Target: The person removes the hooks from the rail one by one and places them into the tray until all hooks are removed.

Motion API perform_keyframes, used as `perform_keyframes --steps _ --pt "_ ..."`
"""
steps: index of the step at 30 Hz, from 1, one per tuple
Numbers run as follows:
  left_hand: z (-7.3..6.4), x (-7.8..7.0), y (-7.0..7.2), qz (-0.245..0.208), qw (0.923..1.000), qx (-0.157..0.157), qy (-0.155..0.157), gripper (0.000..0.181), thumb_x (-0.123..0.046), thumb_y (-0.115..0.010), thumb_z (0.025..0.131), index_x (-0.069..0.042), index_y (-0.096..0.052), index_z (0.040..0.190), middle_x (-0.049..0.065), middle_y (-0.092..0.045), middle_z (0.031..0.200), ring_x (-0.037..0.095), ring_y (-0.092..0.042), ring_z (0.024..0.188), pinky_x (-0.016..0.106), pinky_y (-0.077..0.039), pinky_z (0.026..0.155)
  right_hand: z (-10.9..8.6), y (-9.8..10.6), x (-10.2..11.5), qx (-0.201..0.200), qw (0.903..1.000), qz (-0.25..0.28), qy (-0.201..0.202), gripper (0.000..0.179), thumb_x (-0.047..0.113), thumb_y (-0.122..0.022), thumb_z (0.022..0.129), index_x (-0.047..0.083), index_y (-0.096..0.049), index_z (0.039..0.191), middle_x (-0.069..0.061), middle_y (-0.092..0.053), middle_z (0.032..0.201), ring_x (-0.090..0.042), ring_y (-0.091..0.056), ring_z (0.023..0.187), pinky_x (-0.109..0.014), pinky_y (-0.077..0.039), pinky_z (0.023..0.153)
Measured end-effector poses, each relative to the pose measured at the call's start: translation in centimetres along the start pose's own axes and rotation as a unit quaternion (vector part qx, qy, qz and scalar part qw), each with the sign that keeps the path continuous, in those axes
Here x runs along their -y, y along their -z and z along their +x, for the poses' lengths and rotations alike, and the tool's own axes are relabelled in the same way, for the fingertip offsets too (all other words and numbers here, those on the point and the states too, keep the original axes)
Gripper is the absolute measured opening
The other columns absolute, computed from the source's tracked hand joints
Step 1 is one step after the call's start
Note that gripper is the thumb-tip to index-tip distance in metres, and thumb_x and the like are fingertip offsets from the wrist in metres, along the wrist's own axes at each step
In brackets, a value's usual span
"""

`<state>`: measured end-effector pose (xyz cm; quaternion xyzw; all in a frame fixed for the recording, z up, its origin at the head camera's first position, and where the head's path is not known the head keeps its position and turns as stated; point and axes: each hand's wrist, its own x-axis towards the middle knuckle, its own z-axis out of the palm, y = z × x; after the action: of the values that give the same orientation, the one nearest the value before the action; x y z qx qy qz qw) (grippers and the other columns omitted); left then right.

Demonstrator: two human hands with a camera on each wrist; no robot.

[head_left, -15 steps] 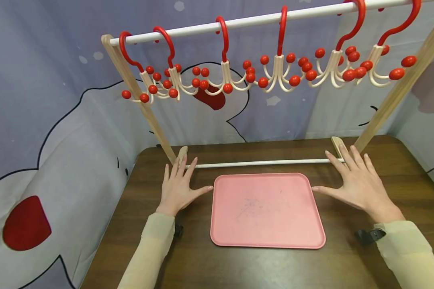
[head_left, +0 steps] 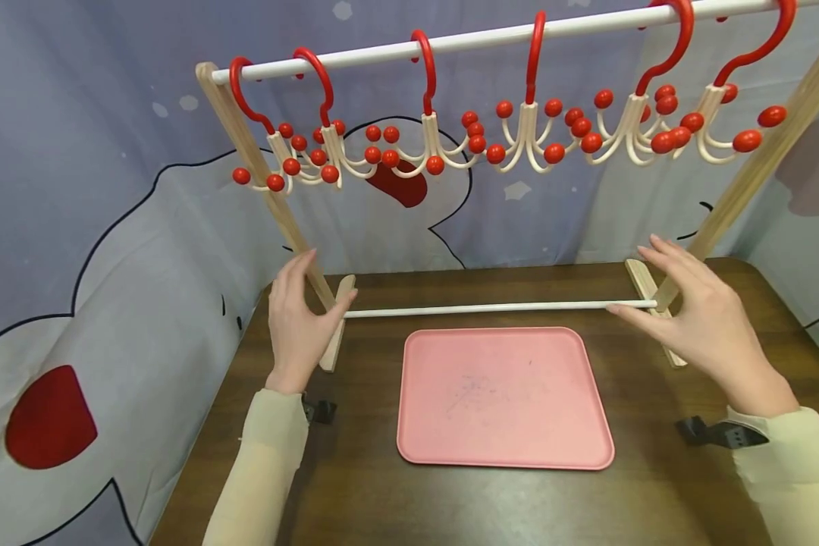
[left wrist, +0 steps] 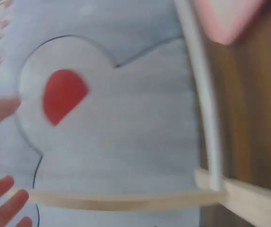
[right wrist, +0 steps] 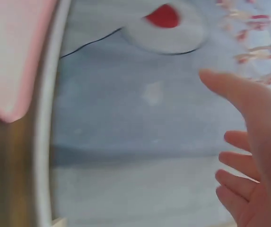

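Since the rack [head_left: 484, 39], standing on the desk [head_left: 491, 508] behind the tray [head_left: 505, 398], looks light and stiff but top-heavy with hangers [head_left: 528, 123], its posts [head_left: 288, 224] seem best held low, and my left hand [head_left: 295, 322] and right hand [head_left: 703, 318], both empty, spread fingers [right wrist: 239, 184] wide off the tray's far corners.

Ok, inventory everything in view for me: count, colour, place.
Top rail: one, white, above table
Hangers: six, red and cream, on top rail
Uprights: two, pale wood, at sides
Feet: two, pale wood, on table
Lower bar: one, white, behind tray
Tray: one, pink, on table
Table: one, brown, beneath tray
Cloth: count unclear, grey-blue, white, red, behind table
Left hand: one, left of tray
Right hand: one, right of tray
Sleeves: two, cream, below hands
Wristbands: two, dark, beside sleeves
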<state>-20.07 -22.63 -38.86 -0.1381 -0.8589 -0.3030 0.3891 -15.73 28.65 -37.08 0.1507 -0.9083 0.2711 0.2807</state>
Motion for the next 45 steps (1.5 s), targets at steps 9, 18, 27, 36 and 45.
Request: perform_keyframes --steps 9,18,27,36,45 --pt "4.9 2.3 2.4 -0.185 0.9567 -0.077 0.211 0.071 -0.022 -0.086 0.085 -0.016 -0.052 0.147 -0.001 -0.055 0.142 0.024 -0.055 0.125 0.038 -0.045 0.109 4.3 6.1 7.1 -0.217 0.9552 0.196 -0.048 0.041 -0.008 -0.088 0.074 -0.005 -0.076 0.112 -0.006 -0.076 0.11 -0.003 -0.069 0.099 -0.015 -0.052 0.092" --pt "6.2 4.5 2.1 -0.242 0.9197 -0.029 0.308 0.066 -0.02 -0.086 0.085 -0.02 -0.057 0.145 0.006 -0.059 0.14 0.027 -0.06 0.12 0.037 -0.054 0.099 11.9 9.7 6.0 -0.243 0.9322 0.186 -0.193 0.042 0.017 -0.076 0.094 0.019 -0.066 0.134 0.008 -0.064 0.129 -0.006 -0.058 0.121 -0.017 -0.036 0.112" --pt "6.4 4.8 1.0 -0.282 0.908 -0.062 0.304 0.047 -0.011 -0.086 0.084 -0.008 -0.071 0.128 0.012 -0.07 0.12 0.019 -0.07 0.1 0.024 -0.06 0.082 15.1 9.6 4.5 -0.208 0.9118 0.255 -0.245 0.043 0.031 -0.083 0.086 0.02 -0.073 0.127 0.007 -0.07 0.124 0.002 -0.066 0.099 -0.008 -0.049 0.088" --pt "6.3 5.1 0.5 -0.292 0.905 -0.071 0.301 0.041 -0.007 -0.084 0.085 -0.007 -0.074 0.125 0.015 -0.072 0.117 0.016 -0.073 0.096 0.024 -0.062 0.077 15.3 9.2 4.8 -0.216 0.9183 0.217 -0.251 0.029 0.028 -0.075 0.095 0.022 -0.073 0.123 0.01 -0.072 0.114 0.004 -0.064 0.091 -0.011 -0.046 0.098" --pt "6.4 5.5 0.4 -0.286 0.9103 -0.085 0.287 0.037 0.0 -0.081 0.084 -0.003 -0.075 0.12 0.017 -0.074 0.111 0.015 -0.074 0.092 0.022 -0.062 0.073 15.6 9.4 4.2 -0.236 0.91 0.235 -0.247 0.034 0.03 -0.075 0.094 0.022 -0.069 0.126 0.008 -0.07 0.117 0.004 -0.066 0.093 -0.013 -0.046 0.1"
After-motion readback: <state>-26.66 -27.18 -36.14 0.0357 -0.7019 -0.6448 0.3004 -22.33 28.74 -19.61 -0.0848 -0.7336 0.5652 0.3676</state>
